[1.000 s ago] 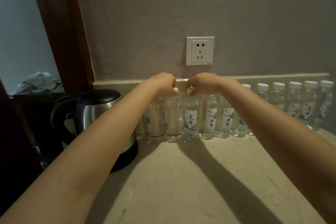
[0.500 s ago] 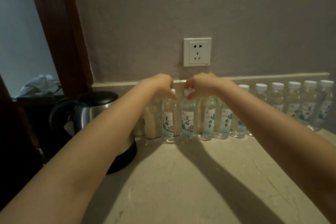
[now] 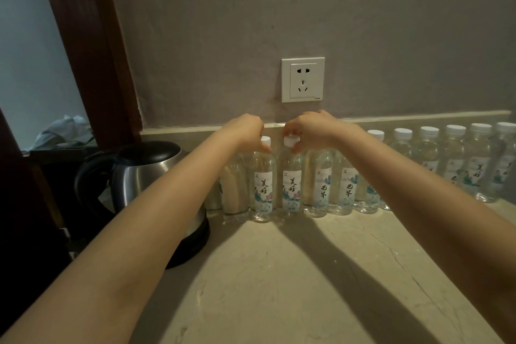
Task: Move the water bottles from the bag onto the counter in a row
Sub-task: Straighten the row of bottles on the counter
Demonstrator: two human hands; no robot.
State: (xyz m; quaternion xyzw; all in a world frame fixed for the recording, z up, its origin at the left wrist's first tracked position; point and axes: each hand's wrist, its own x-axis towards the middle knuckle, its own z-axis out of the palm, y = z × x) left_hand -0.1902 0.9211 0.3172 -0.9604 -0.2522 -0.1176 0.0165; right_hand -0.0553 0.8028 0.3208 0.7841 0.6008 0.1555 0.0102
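Bottles in row on desk [image 3: 279, 274]: left hand [image 3: 245, 131] and right hand [image 3: 310, 128] each pinching a cap, squaring placement; release likely next.

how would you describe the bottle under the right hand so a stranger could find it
Find the white wall socket; a row of water bottles stands along the wall on the counter below it. The bottle sits almost straight under the socket. Unlike its neighbours to the right, its white cap is pinched by the right hand.
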